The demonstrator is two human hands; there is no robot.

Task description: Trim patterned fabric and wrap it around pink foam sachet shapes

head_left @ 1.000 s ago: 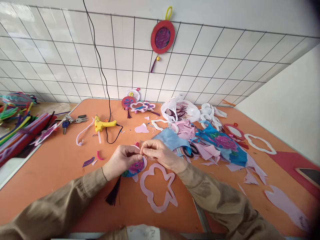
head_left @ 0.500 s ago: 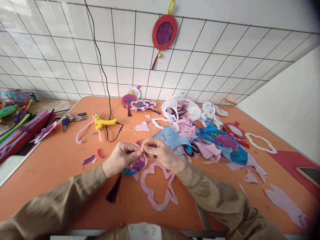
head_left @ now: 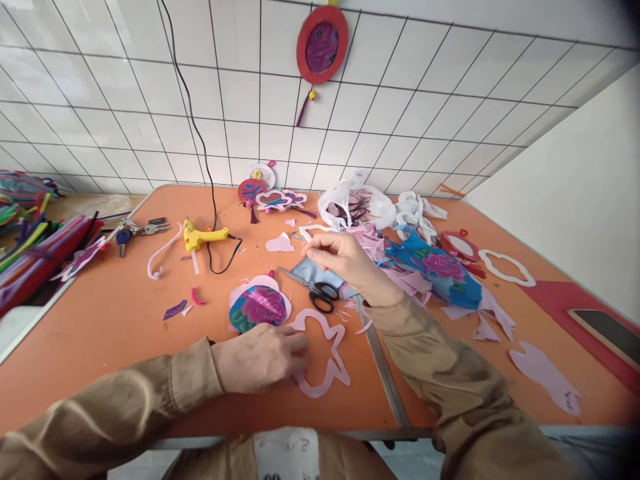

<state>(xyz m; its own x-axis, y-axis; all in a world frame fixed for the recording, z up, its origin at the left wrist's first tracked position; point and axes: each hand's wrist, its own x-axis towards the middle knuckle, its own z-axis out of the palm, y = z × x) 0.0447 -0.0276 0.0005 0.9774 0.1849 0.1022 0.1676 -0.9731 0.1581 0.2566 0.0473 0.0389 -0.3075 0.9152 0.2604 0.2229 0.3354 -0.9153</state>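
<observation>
My left hand (head_left: 263, 358) is low over the left side of a pink paper fish-shaped frame (head_left: 334, 330); its fingers curl downward and are blurred, so whether they grip the frame is unclear. Just above this hand lies a pink scalloped piece with a round blue floral cloth centre (head_left: 260, 308). My right hand (head_left: 340, 263) is raised over the table with thumb and forefinger pinched; anything between them is too small to make out. Below it, black-handled scissors (head_left: 323, 297) lie partly on light blue cloth (head_left: 313, 272).
A yellow glue gun (head_left: 203, 235) with a black cord stands left, near keys (head_left: 145, 228). Pink scraps, blue floral cloth (head_left: 445, 270) and a white plastic bag (head_left: 357, 203) are heaped right. A phone (head_left: 610, 333) lies far right. Pipe cleaners (head_left: 45, 260) lie far left.
My hands have parted: the left came down to the fish-shaped frame, the right rose up and rightward. The scissors and light blue cloth now lie farther left, and the floral piece is uncovered.
</observation>
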